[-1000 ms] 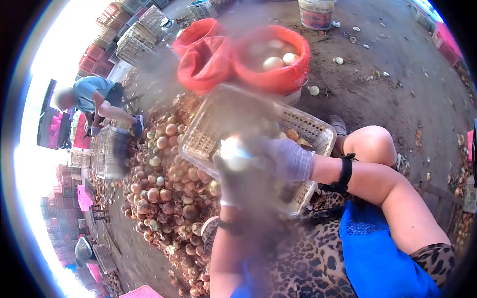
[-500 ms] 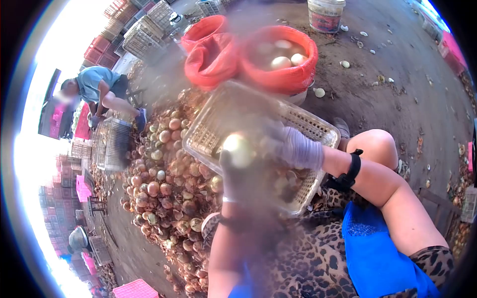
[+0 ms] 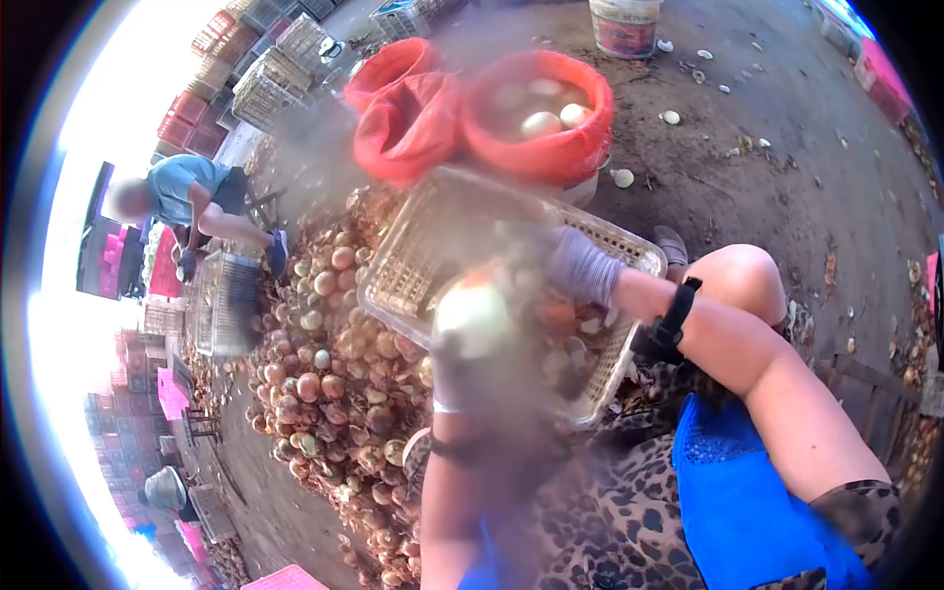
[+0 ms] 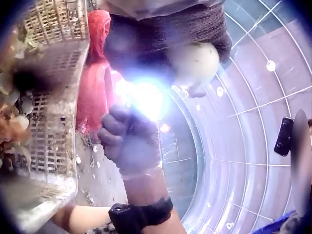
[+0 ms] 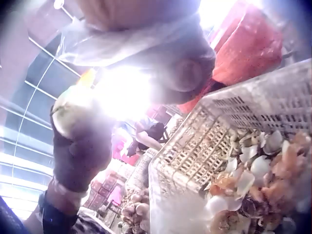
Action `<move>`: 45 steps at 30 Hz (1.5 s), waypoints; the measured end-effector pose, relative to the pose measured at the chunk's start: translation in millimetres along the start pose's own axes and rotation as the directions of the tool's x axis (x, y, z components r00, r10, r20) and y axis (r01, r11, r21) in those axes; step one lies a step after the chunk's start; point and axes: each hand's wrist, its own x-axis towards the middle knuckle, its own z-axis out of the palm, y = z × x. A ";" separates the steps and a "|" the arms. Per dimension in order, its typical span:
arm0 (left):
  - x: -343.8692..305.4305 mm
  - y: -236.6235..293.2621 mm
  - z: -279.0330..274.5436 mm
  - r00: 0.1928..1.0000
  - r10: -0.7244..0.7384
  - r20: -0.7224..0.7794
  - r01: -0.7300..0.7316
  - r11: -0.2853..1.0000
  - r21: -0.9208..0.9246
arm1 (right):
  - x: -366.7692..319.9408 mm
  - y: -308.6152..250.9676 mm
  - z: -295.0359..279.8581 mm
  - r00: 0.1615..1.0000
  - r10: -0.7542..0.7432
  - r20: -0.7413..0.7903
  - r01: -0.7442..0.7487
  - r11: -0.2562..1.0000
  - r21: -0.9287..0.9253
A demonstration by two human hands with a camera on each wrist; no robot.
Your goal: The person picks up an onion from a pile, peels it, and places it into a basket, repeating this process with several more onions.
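A pale, peeled-looking onion (image 3: 473,319) sits in the grip of my gloved left hand (image 3: 462,379), held up over the near left side of a plastic crate (image 3: 629,251). The left wrist view shows the left hand (image 4: 165,48) with its fingers curled round the onion (image 4: 202,63). My gloved right hand (image 3: 582,267) is over the crate, a short way right of the onion. Its fingers are curled into a fist in the left wrist view, where the right hand (image 4: 129,144) borders a strong glare; whether it holds anything, I cannot tell.
Loose onion skins (image 5: 248,180) lie in the crate. A heap of unpeeled onions (image 3: 334,383) spreads to its left. Beyond the crate stand a red-lined bucket (image 3: 600,147) holding peeled onions and a red bag (image 3: 403,138). Another person (image 3: 192,197) bends over a crate at far left.
The onion in my left hand has come up nearer the head camera and looks larger. My right hand has drawn slightly away from it, toward the crate's far right side.
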 end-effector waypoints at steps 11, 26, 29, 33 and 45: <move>10.8 6.7 -49.8 0.990 0.122 0.063 -0.134 0.754 0.644 | -3.6 -67.1 -31.5 0.899 0.193 0.392 -0.279 0.944 0.176; 13.2 -10.4 -46.1 0.977 -0.108 0.186 0.082 0.987 0.141 | 2.3 -61.3 -48.4 0.873 0.484 0.060 -0.450 0.751 0.483; 16.3 -16.8 -48.5 0.964 -0.162 0.209 0.169 0.986 -0.014 | 9.9 -43.5 -56.5 0.925 0.349 -0.149 -0.318 0.928 0.195; 26.5 -15.9 -59.0 0.987 -0.031 0.157 0.025 0.999 0.038 | 10.1 -20.2 -55.8 0.957 0.171 -0.233 -0.203 0.972 -0.120; 20.1 0.8 -23.0 0.951 0.256 0.173 -0.307 0.834 0.458 | -11.6 -73.6 -28.1 0.743 0.557 0.370 -0.582 0.265 0.769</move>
